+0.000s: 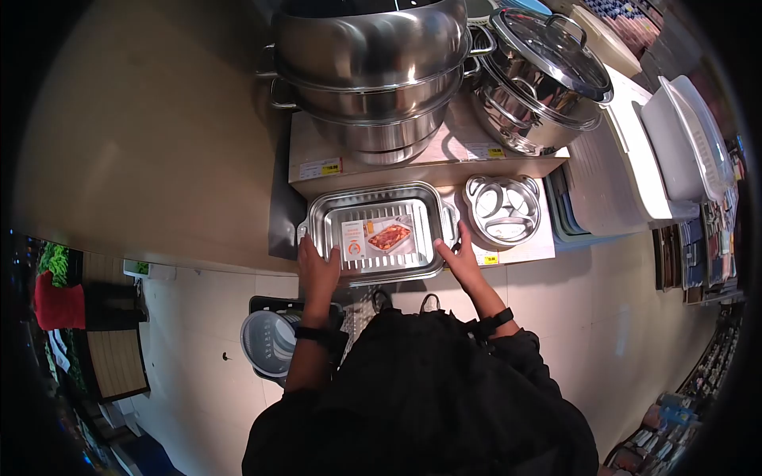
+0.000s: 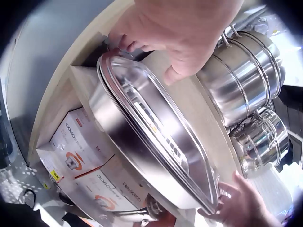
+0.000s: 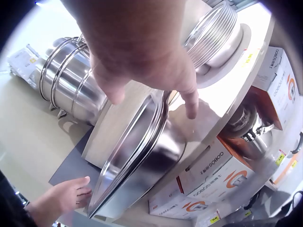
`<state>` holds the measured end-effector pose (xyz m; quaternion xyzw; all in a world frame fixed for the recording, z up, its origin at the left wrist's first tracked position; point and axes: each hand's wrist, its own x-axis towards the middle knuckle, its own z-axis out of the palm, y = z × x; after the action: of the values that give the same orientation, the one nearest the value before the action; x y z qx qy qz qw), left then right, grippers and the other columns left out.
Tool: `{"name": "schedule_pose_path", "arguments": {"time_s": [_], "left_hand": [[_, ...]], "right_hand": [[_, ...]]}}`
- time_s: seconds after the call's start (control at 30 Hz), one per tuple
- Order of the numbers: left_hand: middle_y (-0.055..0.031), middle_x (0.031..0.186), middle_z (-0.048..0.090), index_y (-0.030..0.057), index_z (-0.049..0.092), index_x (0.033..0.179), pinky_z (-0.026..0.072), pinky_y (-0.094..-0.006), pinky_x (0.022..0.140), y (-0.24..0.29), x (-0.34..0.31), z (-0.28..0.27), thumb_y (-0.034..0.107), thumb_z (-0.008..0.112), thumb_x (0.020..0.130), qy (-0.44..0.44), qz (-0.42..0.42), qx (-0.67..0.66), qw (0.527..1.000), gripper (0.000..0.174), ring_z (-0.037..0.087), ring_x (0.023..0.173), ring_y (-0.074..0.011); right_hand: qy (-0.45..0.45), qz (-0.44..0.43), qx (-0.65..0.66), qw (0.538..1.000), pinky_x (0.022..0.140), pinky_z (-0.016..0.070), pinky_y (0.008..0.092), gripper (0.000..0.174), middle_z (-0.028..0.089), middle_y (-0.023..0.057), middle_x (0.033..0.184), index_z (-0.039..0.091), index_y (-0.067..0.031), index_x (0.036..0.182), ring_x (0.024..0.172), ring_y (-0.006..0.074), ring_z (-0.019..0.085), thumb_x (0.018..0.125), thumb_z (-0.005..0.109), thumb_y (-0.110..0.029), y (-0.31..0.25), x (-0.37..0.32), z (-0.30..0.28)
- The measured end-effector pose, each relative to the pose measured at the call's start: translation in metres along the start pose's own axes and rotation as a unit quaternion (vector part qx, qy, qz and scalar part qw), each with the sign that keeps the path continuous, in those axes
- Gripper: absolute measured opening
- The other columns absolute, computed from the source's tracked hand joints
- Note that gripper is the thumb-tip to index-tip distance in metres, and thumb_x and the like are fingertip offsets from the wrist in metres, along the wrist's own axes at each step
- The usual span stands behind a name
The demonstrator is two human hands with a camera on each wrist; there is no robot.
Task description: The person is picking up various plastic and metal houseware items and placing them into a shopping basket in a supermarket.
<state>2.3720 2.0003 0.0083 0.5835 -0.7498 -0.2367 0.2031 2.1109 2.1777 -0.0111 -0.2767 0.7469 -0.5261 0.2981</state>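
Observation:
A rectangular stainless steel baking pan [image 1: 317, 208] with end handles lies at the front of the lower shelf, its near edge overhanging. Several rims show, nested closely. Inside is a slotted insert with a printed food label [image 1: 377, 239]. My left hand [image 1: 319, 268] is at the pan's left end, fingers by the handle and thumb spread away from them. At the opposite end, my right hand [image 1: 461, 260] has its thumb by the near corner and its fingers spread along the outside. In the right wrist view, the left hand's fingers [image 3: 84, 195] are close beside the pan's end.
Steamer pots [image 1: 365, 79] and a lidded pot [image 1: 540, 87] stand on the raised step behind. A bear-shaped divided plate [image 1: 503, 213] sits right of the pan. Boxed pots [image 2: 83, 142] fill the shelf below. A basket with a colander [image 1: 268, 343] is on the floor at left.

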Motion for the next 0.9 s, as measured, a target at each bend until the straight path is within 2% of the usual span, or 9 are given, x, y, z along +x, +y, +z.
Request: {"name": "schedule_pose_path", "arguments": {"time_s": [0.17, 0.23, 0.3, 0.33, 0.4, 0.53, 0.63, 0.8, 0.9], "left_hand": [[-0.0305, 0.143, 0.037, -0.0081, 0.031, 0.142, 0.0313, -0.0454, 0.111, -0.020, -0.027, 0.005, 0.034, 0.066, 0.085, -0.029, 0.018, 0.012, 0.999, 0.078, 0.037, 0.133, -0.0436], [-0.0305, 0.144, 0.037, -0.0082, 0.030, 0.142, 0.0309, -0.0453, 0.111, -0.021, -0.033, 0.010, 0.034, 0.065, 0.086, -0.001, 0.012, 0.029, 1.000, 0.079, 0.037, 0.133, -0.0438], [-0.0280, 0.144, 0.038, -0.0076, 0.024, 0.145, 0.0289, -0.0420, 0.112, -0.027, -0.040, 0.011, 0.031, 0.062, 0.090, 0.011, -0.063, -0.123, 0.990, 0.077, 0.038, 0.134, -0.0388], [-0.0280, 0.144, 0.038, -0.0076, 0.024, 0.145, 0.0289, -0.0420, 0.112, -0.031, -0.041, 0.014, 0.031, 0.062, 0.090, 0.017, -0.070, -0.120, 0.990, 0.077, 0.038, 0.134, -0.0388], [-0.0235, 0.145, 0.038, -0.0064, 0.021, 0.147, 0.0275, -0.0385, 0.112, -0.041, -0.037, 0.020, 0.025, 0.056, 0.096, -0.043, -0.060, -0.418, 0.906, 0.070, 0.038, 0.134, -0.0322], [-0.0170, 0.146, 0.039, -0.0035, 0.023, 0.148, 0.0277, -0.0355, 0.111, -0.049, -0.040, 0.020, 0.033, 0.044, 0.102, -0.047, -0.196, -0.478, 0.855, 0.062, 0.038, 0.134, -0.0270], [-0.0123, 0.137, 0.049, 0.0014, 0.033, 0.145, 0.0354, -0.0355, 0.105, -0.050, -0.049, 0.018, 0.043, 0.034, 0.104, -0.088, -0.146, -0.579, 0.797, 0.058, 0.050, 0.122, -0.0216], [-0.0128, 0.142, 0.046, 0.0007, 0.033, 0.145, 0.0318, -0.0377, 0.110, -0.029, -0.047, -0.003, 0.049, 0.028, 0.104, -0.125, -0.142, -0.605, 0.774, 0.063, 0.045, 0.132, -0.0224], [-0.0128, 0.141, 0.047, 0.0012, 0.034, 0.145, 0.0320, -0.0373, 0.110, -0.028, -0.044, -0.007, 0.050, 0.027, 0.104, -0.143, -0.129, -0.608, 0.770, 0.064, 0.047, 0.129, -0.0227]], "right_hand": [[-0.047, 0.085, 0.077, 0.992, 0.112, 0.0263, 0.0325, 0.097, 0.030, 0.0289, 0.148, 0.014, 0.0081, 0.149, 0.139, 0.0288, 0.031, 0.086, 0.069, -0.041, -0.023, -0.008, -0.004], [-0.024, 0.053, 0.059, 0.997, 0.112, 0.0263, 0.0327, 0.097, 0.030, 0.0280, 0.149, 0.014, 0.0080, 0.149, 0.139, 0.0285, 0.031, 0.086, 0.069, -0.040, -0.004, -0.002, -0.004], [-0.019, 0.020, 0.027, 0.999, 0.112, 0.0256, 0.0335, 0.096, 0.027, 0.0265, 0.152, 0.012, 0.0077, 0.150, 0.140, 0.0280, 0.029, 0.088, 0.067, -0.040, 0.005, -0.001, 0.001], [-0.028, 0.020, 0.027, 0.999, 0.112, 0.0256, 0.0335, 0.096, 0.027, 0.0265, 0.152, 0.012, 0.0077, 0.150, 0.140, 0.0280, 0.029, 0.088, 0.067, -0.040, 0.003, -0.002, 0.003], [-0.023, 0.027, 0.084, 0.996, 0.113, 0.0239, 0.0339, 0.095, 0.024, 0.0275, 0.153, 0.010, 0.0074, 0.150, 0.141, 0.0291, 0.027, 0.089, 0.066, -0.040, -0.002, -0.004, 0.005], [0.010, 0.051, 0.055, 0.997, 0.113, 0.0233, 0.0331, 0.094, 0.019, 0.0270, 0.155, 0.005, 0.0062, 0.151, 0.142, 0.0290, 0.026, 0.092, 0.063, -0.038, -0.019, -0.013, 0.007], [0.017, 0.064, 0.093, 0.993, 0.112, 0.0250, 0.0338, 0.094, 0.016, 0.0277, 0.155, 0.001, 0.0047, 0.151, 0.141, 0.0292, 0.028, 0.093, 0.061, -0.039, -0.025, -0.019, 0.009], [-0.016, 0.151, 0.157, 0.976, 0.109, 0.0294, 0.0335, 0.091, 0.023, 0.0279, 0.152, 0.003, 0.0039, 0.152, 0.137, 0.0294, 0.033, 0.095, 0.057, -0.042, -0.027, -0.025, 0.004], [0.024, 0.119, 0.148, 0.981, 0.107, 0.0322, 0.0329, 0.090, 0.031, 0.0259, 0.148, 0.004, 0.0032, 0.152, 0.132, 0.0287, 0.037, 0.095, 0.056, -0.043, -0.004, -0.021, 0.010]]}}
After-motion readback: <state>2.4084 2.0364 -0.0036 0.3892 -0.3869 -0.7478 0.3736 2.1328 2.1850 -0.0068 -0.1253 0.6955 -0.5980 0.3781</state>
